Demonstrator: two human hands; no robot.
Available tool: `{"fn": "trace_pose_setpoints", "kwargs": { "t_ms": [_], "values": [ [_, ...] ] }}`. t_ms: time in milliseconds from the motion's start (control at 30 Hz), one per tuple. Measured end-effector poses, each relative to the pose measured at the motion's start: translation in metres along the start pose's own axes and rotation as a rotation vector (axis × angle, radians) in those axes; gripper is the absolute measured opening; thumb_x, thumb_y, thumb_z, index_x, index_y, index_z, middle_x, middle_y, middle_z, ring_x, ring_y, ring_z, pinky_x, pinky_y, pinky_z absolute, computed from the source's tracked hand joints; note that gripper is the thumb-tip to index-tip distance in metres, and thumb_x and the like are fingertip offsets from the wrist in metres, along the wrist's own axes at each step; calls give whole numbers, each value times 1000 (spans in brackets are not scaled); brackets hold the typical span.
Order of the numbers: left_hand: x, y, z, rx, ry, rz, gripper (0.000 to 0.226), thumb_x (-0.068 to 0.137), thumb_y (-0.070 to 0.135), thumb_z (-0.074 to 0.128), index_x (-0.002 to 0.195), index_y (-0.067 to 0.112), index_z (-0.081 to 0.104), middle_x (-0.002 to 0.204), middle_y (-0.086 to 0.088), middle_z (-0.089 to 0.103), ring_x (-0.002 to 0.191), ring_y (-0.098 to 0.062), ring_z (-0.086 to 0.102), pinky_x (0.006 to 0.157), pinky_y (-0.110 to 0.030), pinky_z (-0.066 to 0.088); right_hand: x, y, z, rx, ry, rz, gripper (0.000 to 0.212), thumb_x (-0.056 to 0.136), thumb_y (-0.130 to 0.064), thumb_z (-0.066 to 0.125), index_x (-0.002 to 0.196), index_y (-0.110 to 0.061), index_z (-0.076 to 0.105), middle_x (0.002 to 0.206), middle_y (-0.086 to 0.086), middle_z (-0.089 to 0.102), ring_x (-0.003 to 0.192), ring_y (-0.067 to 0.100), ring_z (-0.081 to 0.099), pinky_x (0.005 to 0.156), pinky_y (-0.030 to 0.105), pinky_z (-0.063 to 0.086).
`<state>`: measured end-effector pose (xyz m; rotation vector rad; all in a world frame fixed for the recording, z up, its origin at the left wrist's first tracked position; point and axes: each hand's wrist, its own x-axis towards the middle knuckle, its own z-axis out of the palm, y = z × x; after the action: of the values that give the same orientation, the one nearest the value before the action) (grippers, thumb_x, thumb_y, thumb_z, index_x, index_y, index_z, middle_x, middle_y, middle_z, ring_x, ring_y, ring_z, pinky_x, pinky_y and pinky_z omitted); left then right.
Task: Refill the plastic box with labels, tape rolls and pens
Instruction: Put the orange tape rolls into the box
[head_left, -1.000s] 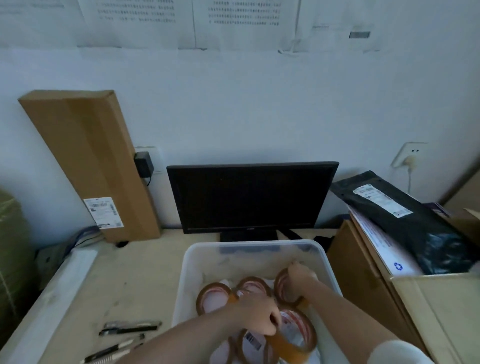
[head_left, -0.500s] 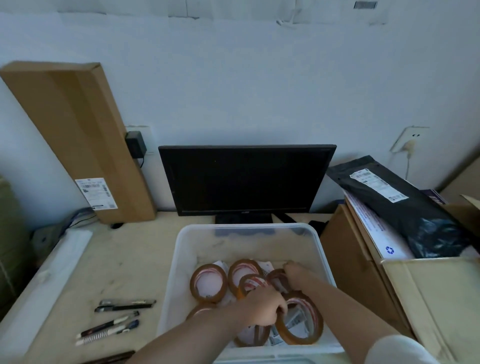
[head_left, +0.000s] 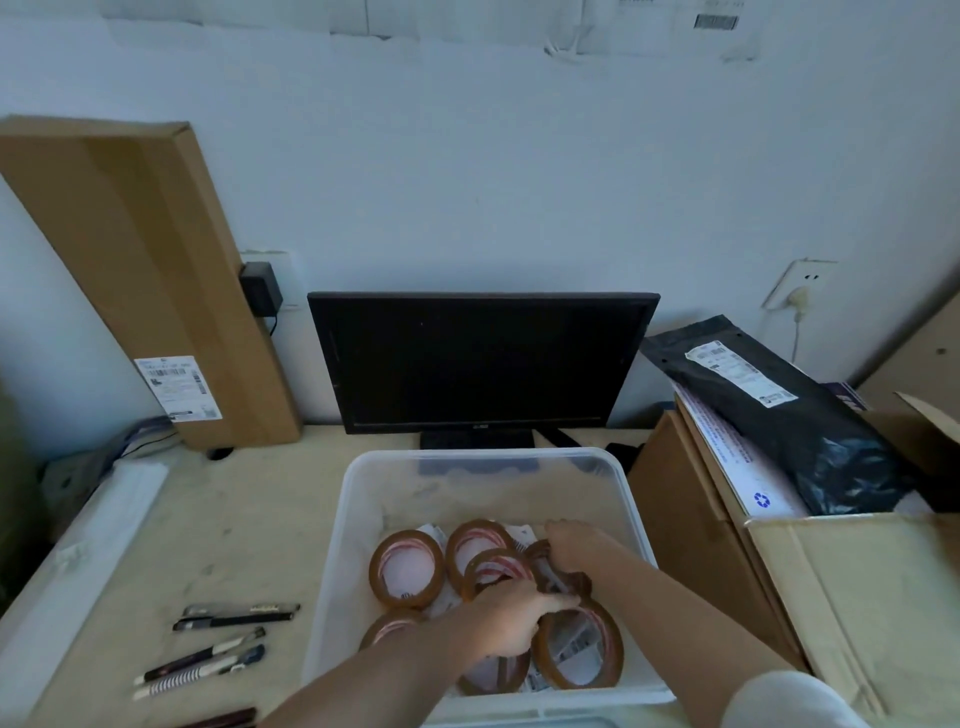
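Nearest, at the bottom edge, a dark pen (head_left: 223, 719) half cut off, and past it several pens (head_left: 208, 660) lying loose on the pale desk (head_left: 249, 525), left of the plastic box (head_left: 358, 478) and well outside it. Inside the box, both arms reaching in from below. Left hand (head_left: 511, 626) palm down over the near rolls, fingers curled onto the rim of a brown tape roll (head_left: 579, 649) lying flat at the box's near right; a real grip or mere touch cannot be told. Right hand (head_left: 576, 545) further in, fingers bent down around a darker roll (head_left: 558, 577) standing on edge, apparently pinching it. More tape rolls (head_left: 408, 569) lying flat mid-box over white printed labels (head_left: 522, 532). Beyond the box, a black monitor (head_left: 480, 361) against the wall. Left of it, a long cardboard carton (head_left: 140, 270) leaning on the wall. To the right, an open cardboard box (head_left: 841, 582) holding a black mailer bag (head_left: 769, 415).
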<state>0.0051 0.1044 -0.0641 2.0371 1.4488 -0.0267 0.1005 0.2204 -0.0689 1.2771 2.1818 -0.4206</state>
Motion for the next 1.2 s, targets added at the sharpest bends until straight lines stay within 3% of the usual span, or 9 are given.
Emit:
{"fn": "trace_pose_setpoints", "kwargs": {
  "t_ms": [200, 367, 500, 633, 700, 833, 1033, 1133, 1200],
  "values": [
    [-7, -4, -10, 67, 20, 25, 62, 94, 3, 46, 146, 30, 26, 77, -12, 53, 54, -20, 44, 45, -28, 32, -8, -7, 5, -115, -61, -17, 33, 97, -19, 48, 126, -5, 54, 129, 11, 56, 119, 25, 53, 102, 32, 42],
    [-24, -2, -27, 229, 41, 15, 70, 82, -1, 60, 142, 20, 30, 102, -19, 58, 84, -32, 58, 56, -32, 36, -16, -16, -7, -29, 45, -23, 30, 97, -30, 44, 119, -14, 57, 113, 4, 60, 112, 22, 56, 93, 31, 44],
    [-28, -20, -28, 337, 64, -53, 68, 83, -3, 59, 140, 19, 30, 110, -18, 60, 95, -34, 61, 74, -39, 54, -24, -25, -8, -19, 36, -19, 30, 94, -28, 50, 120, -15, 54, 121, 4, 59, 115, 24, 56, 99, 36, 44],
    [-35, -30, -24, 416, -54, -206, 50, 91, -3, 49, 139, 4, 38, 131, -22, 52, 118, -38, 55, 95, -43, 48, -26, -32, 9, -12, -84, -64, 32, 92, -16, 49, 122, -9, 56, 116, 4, 60, 111, 29, 59, 97, 37, 49],
    [-36, -39, -17, 391, -120, -242, 36, 95, 2, 45, 131, -1, 48, 129, -22, 56, 117, -36, 56, 95, -38, 47, -19, -31, 20, -60, -86, -85, 37, 90, -24, 48, 123, -12, 57, 117, 9, 62, 104, 28, 61, 92, 38, 53],
    [-35, -52, -9, 339, -216, -216, 23, 87, 4, 54, 108, -1, 63, 93, -16, 63, 83, -29, 60, 69, -35, 46, -23, -36, 18, -69, -5, -140, 42, 92, -25, 42, 131, -13, 51, 126, 10, 59, 109, 27, 60, 93, 37, 52],
    [-44, -38, -38, 210, 58, -158, 29, 94, 22, 46, 93, 3, 67, 84, -10, 62, 79, -25, 58, 69, -32, 45, -43, -83, -27, 85, 341, -247, 32, 98, -23, 38, 127, -21, 50, 121, 6, 63, 106, 25, 61, 86, 34, 46],
    [-68, -50, -71, 305, 221, -176, 37, 95, 29, 41, 94, 9, 73, 93, -9, 72, 87, -26, 65, 83, -35, 51, -48, -112, -48, 224, 476, -265, 38, 97, -18, 37, 135, -21, 43, 121, 9, 63, 102, 26, 61, 82, 33, 45],
    [-95, -67, -90, 402, 395, -100, 41, 90, 32, 40, 87, 11, 75, 85, -8, 74, 81, -25, 66, 80, -34, 51, -55, -134, -60, 368, 590, -244, 37, 99, -19, 36, 135, -19, 44, 127, 9, 61, 110, 29, 59, 86, 33, 46]
  ]
}}
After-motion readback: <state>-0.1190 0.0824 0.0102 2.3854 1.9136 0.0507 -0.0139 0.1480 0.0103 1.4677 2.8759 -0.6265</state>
